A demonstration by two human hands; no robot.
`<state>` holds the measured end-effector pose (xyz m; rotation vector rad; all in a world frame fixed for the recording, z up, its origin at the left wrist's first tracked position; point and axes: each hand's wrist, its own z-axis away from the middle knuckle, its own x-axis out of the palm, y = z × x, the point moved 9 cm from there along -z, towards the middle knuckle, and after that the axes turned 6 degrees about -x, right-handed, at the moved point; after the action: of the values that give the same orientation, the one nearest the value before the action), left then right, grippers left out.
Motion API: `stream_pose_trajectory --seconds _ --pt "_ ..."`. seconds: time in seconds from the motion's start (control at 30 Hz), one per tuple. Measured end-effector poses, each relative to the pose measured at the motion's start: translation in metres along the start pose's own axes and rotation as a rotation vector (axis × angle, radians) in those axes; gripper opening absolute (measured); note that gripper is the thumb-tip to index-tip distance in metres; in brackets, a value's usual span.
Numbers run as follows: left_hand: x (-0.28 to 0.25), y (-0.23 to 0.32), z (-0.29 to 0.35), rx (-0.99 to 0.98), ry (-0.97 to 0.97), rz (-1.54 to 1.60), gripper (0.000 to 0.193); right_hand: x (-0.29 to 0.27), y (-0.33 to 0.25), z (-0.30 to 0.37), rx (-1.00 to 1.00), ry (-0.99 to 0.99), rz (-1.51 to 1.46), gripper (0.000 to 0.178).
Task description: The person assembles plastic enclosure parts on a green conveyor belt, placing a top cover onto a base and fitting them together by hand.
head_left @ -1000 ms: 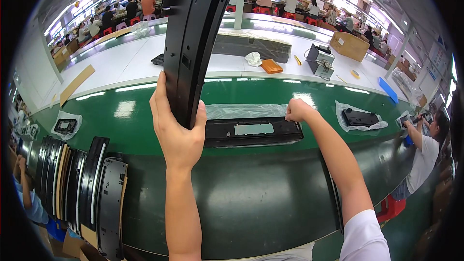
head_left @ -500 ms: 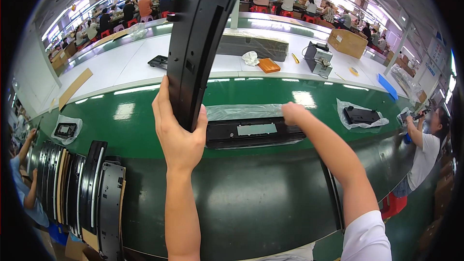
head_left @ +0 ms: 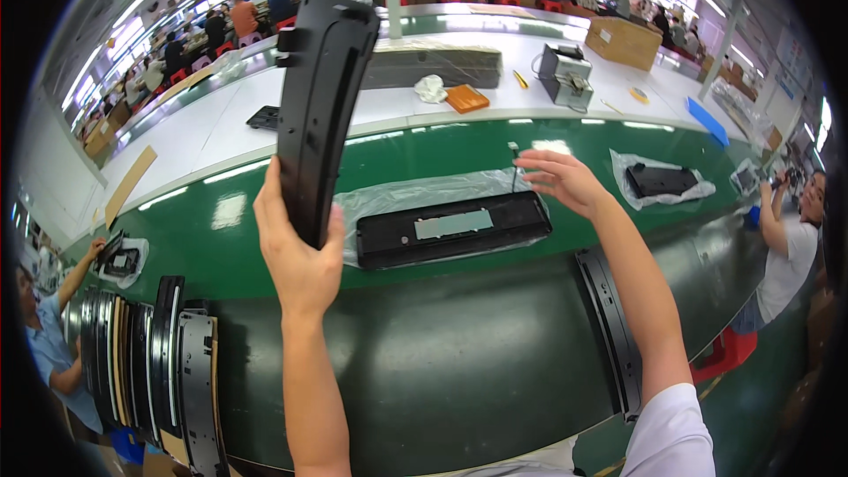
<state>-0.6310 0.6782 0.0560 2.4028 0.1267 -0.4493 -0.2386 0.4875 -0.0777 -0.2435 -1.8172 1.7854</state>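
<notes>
My left hand [head_left: 303,261] grips the lower end of a long black plastic cover [head_left: 320,115], held nearly upright above the bench. Below and to its right lies a long black plastic housing [head_left: 455,226] on clear plastic film. A pale rectangular plate [head_left: 453,224] sits in the housing's middle. From near its right end a thin dark cable [head_left: 515,172] stands up, with a small white connector on top. My right hand [head_left: 565,178] hovers beside this cable, fingers stretched out and slightly apart; it does not appear to grip anything.
Several long panels [head_left: 132,362] stand in a row at the left; another black panel [head_left: 611,331] lies by my right forearm. A black part on film [head_left: 661,180] is farther right on the green belt [head_left: 397,150]. Co-workers sit at both sides. A grey device [head_left: 565,77] stands behind.
My right hand has come off the housing's right end, and the cable there now shows standing up. The held cover appears lower and farther left as the view shifts.
</notes>
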Motion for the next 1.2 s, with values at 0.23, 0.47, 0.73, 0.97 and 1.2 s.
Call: stream_pose_trajectory --seconds 0.23,0.47,0.73,0.97,1.2 --pt "0.037 -0.001 0.014 0.007 -0.116 -0.082 0.077 -0.007 0.007 -0.032 -0.197 0.107 0.658 0.031" --pt "0.078 0.011 0.014 0.025 -0.220 -0.067 0.077 -0.017 -0.010 -0.032 -0.709 0.197 1.032 0.013" --pt "0.148 0.034 0.000 0.171 -0.508 -0.111 0.084 -0.019 0.006 -0.035 -0.340 0.086 0.562 0.018" --pt "0.186 0.050 0.005 0.307 -0.707 -0.347 0.097 -0.025 -0.004 -0.032 -0.557 0.076 0.873 0.015" --pt "0.196 0.058 0.006 0.412 -0.840 -0.419 0.101 -0.019 -0.005 -0.028 -0.642 -0.030 0.807 0.025"
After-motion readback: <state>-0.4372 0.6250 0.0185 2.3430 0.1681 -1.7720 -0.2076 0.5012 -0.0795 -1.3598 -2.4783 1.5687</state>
